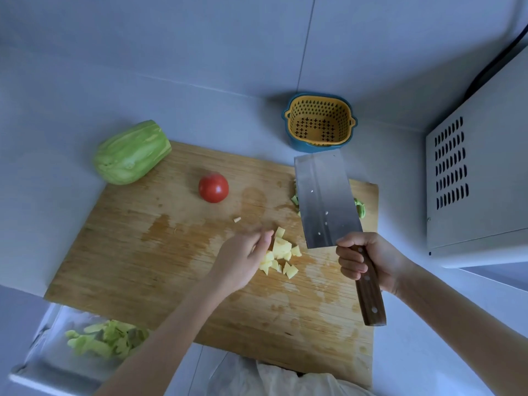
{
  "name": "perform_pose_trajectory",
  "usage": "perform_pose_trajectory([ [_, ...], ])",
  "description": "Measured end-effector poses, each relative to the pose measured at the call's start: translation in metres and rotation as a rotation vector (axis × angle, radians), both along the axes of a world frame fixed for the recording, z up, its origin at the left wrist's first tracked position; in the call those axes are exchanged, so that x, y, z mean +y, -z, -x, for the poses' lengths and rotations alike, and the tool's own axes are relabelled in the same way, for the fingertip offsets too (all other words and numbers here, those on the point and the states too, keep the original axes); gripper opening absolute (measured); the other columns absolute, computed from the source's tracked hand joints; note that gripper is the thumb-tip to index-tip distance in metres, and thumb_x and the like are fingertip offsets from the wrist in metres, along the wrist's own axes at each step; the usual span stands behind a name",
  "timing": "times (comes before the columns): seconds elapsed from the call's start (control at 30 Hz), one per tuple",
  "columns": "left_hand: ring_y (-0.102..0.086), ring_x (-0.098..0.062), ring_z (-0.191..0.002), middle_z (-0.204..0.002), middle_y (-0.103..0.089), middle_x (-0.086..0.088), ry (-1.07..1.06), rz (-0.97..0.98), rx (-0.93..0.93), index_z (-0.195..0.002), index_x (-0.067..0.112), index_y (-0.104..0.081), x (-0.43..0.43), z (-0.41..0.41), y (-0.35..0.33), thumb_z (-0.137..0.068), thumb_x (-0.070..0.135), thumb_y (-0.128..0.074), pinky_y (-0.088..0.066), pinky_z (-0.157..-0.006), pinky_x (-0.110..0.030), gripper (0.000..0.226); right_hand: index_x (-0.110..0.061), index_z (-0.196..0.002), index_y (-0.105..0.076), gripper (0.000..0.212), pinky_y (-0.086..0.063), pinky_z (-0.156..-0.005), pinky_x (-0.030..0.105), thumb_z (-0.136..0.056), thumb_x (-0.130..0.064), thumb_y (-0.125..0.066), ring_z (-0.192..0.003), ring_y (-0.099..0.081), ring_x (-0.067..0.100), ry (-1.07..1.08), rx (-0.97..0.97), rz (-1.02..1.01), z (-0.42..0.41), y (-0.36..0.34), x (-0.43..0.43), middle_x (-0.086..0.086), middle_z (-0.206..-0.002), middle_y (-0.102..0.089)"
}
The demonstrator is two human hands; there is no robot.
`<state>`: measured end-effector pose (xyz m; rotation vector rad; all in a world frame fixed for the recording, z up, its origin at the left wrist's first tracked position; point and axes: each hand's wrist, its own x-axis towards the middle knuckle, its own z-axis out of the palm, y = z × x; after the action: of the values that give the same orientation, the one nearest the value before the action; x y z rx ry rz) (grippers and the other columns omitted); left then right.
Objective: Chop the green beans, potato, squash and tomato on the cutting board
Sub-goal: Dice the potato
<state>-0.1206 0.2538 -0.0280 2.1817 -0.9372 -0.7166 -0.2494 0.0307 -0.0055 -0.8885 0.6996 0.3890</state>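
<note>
A wooden cutting board point(137, 252) lies on the counter. Yellow potato cubes point(281, 252) sit in a small pile at its middle. My left hand point(240, 260) rests beside the pile with fingers relaxed, touching the cubes. My right hand point(368, 260) grips the wooden handle of a cleaver point(324, 198), its wide blade raised flat over the board's right side. Chopped green beans point(360, 206) peek out from behind the blade. A whole red tomato point(213, 187) stands at the board's back. A peeled green squash point(132, 152) lies at the back left corner, partly off the board.
A yellow strainer basket point(320, 122) in a blue bowl stands behind the board. A grey appliance with vent slots point(474, 181) fills the right side. Green peelings point(105, 340) lie in a clear plastic bag at the front left. One small potato bit point(237, 220) lies alone mid-board.
</note>
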Motion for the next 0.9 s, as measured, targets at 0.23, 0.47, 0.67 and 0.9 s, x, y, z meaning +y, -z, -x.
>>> perform_pose_trajectory([
  [0.23, -0.027, -0.01, -0.139, -0.143, -0.039, 0.006, -0.033, 0.171, -0.185, -0.137, 0.015, -0.044, 0.014, 0.008, 0.055, -0.096, 0.045, -0.036, -0.023, -0.115, -0.032, 0.052, -0.013, -0.037, -0.037, 0.044, -0.037, -0.038, 0.022, -0.079, -0.012, -0.048, -0.03, -0.031, 0.014, -0.044, -0.022, 0.08, -0.001, -0.006, -0.009, 0.001, -0.034, -0.03],
  [0.47, -0.028, -0.009, -0.138, -0.142, -0.044, 0.004, 0.069, 0.179, -0.273, -0.135, 0.021, -0.049, -0.027, 0.011, 0.065, -0.095, 0.051, -0.034, -0.016, -0.116, -0.032, 0.053, -0.012, -0.037, -0.037, 0.042, -0.037, -0.037, 0.022, -0.077, -0.013, -0.048, -0.03, -0.031, 0.013, 0.003, -0.033, 0.09, -0.001, -0.007, -0.018, 0.001, -0.033, -0.031],
  [0.67, -0.039, -0.011, -0.131, -0.126, -0.061, 0.003, 0.151, 0.217, -0.223, -0.121, 0.016, -0.063, -0.037, 0.022, 0.066, -0.092, 0.05, -0.038, -0.024, -0.114, -0.033, 0.051, -0.012, -0.037, -0.037, 0.041, -0.038, -0.037, 0.022, -0.076, -0.012, -0.049, -0.029, -0.031, 0.013, 0.047, -0.049, 0.103, 0.0, -0.008, -0.026, 0.001, -0.033, -0.031],
  [0.9, -0.042, -0.015, -0.13, -0.121, -0.064, 0.0, 0.321, 0.248, -0.174, -0.121, 0.014, -0.062, -0.062, 0.074, 0.066, -0.095, 0.041, -0.041, -0.025, -0.114, -0.032, 0.043, -0.012, -0.038, -0.037, 0.041, -0.038, -0.038, 0.022, -0.077, -0.012, -0.049, -0.03, -0.031, 0.013, 0.02, -0.061, 0.117, 0.0, -0.01, -0.026, 0.001, -0.033, -0.031],
])
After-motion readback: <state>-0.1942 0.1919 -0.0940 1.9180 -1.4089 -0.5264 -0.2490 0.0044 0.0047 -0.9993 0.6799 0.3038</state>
